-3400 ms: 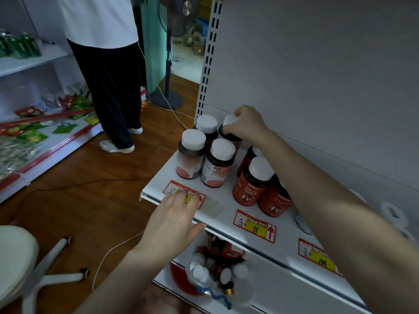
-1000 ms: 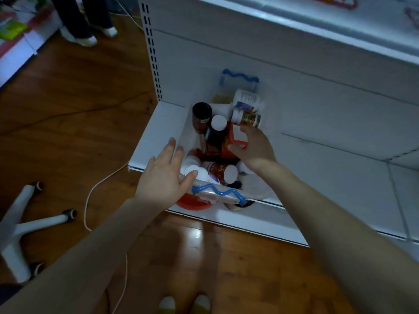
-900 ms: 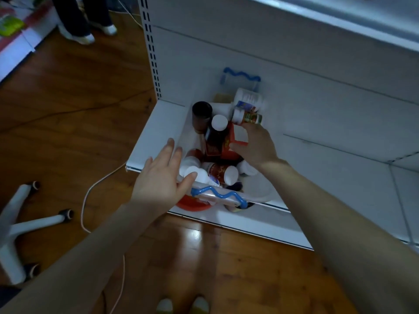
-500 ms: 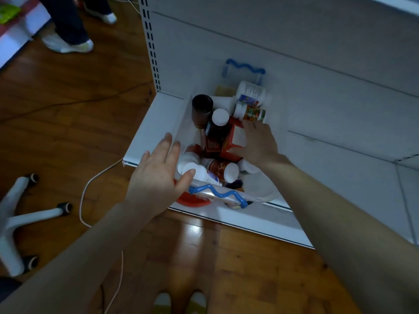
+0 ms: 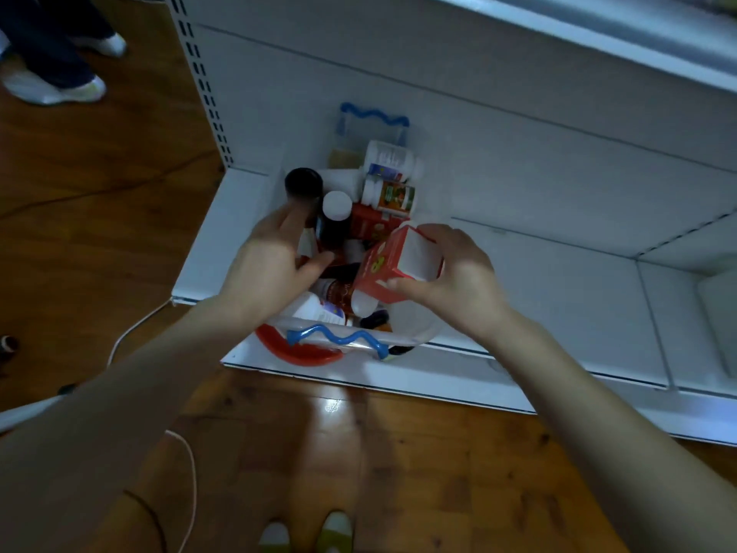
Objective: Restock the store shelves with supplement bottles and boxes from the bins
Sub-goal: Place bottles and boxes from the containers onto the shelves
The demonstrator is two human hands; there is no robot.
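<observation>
Red cardboard box [image 5: 393,260] sits gripped in right hand [image 5: 458,279] above bin [image 5: 414,327].

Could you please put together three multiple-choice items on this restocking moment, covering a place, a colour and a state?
1. Where does the bin of supplements sit?
A. On the wooden floor
B. On the bottom shelf
C. On a chair

2. What colour are the bin's wavy handles?
A. Blue
B. Yellow
C. Black

3. What is the right hand doing?
A. Resting empty on the shelf
B. Pointing at the floor
C. Gripping a red box

Answers: 1 B, the bin rests on the white bottom shelf, above the floor. 2 A, both wavy handles show blue. 3 C, the fingers and thumb close around the red box, raised over the bottles, while the left hand reaches into the bin.
</observation>
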